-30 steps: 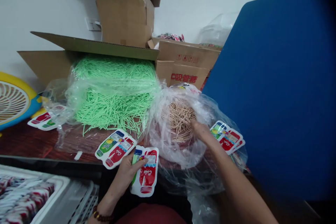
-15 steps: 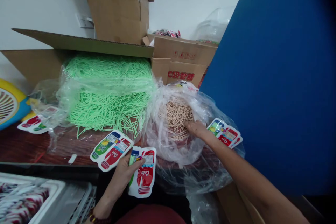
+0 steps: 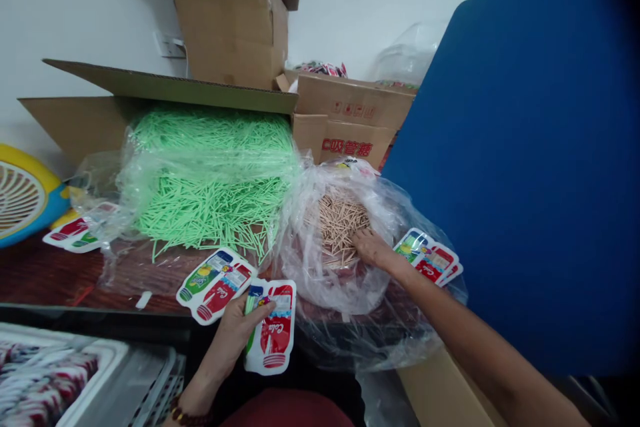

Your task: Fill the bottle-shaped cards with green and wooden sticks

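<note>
One Cola-printed packet [image 3: 276, 340] in the left hand [image 3: 237, 323]; right hand [image 3: 373, 248] at the brown sticks [image 3: 339, 219].
Toward seven o'clock, the left hand is closed narrowly, its thumb across the packet's face, at the near edge of the tabletop [image 3: 45, 273]. The right hand dips into the brown sticks' four o'clock side; its fingertips are partly hidden, so whether it grips any I cannot tell. A clear plastic bag [image 3: 306, 270] surrounds that heap. Green sticks [image 3: 215, 210] spread toward nine o'clock. One loose packet [image 3: 215, 287] lies at ten o'clock from the held one; more packets [image 3: 425, 257] lie toward four o'clock, just beside the right forearm. A blue panel [image 3: 515, 167] fills three o'clock.
</note>
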A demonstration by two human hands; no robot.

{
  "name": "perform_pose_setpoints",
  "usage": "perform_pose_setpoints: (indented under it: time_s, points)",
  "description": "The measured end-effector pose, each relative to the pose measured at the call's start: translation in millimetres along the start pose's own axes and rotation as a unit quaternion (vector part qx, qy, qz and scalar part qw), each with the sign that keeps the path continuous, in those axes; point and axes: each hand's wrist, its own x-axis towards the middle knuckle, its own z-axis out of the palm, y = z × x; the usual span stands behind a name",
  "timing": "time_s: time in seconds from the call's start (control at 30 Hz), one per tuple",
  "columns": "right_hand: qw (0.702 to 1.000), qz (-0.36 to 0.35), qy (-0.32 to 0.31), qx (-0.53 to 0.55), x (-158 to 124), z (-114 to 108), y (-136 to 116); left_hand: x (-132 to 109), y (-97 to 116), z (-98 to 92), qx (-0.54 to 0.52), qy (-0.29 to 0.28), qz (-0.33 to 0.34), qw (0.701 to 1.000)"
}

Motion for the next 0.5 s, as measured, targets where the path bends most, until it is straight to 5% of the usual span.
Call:
perform_pose_setpoints:
  time_s: [0.23,0.5]
  points:
    - [0.979,0.046,0.072,0.183,-8,-2,10,2,-2,-2.3,-0.010,0.008,0.003,1.000]
    - [0.901,0.139,0.161,0.378,-13,14,-42,1,1,1.4,-0.007,0.012,-0.008,1.000]
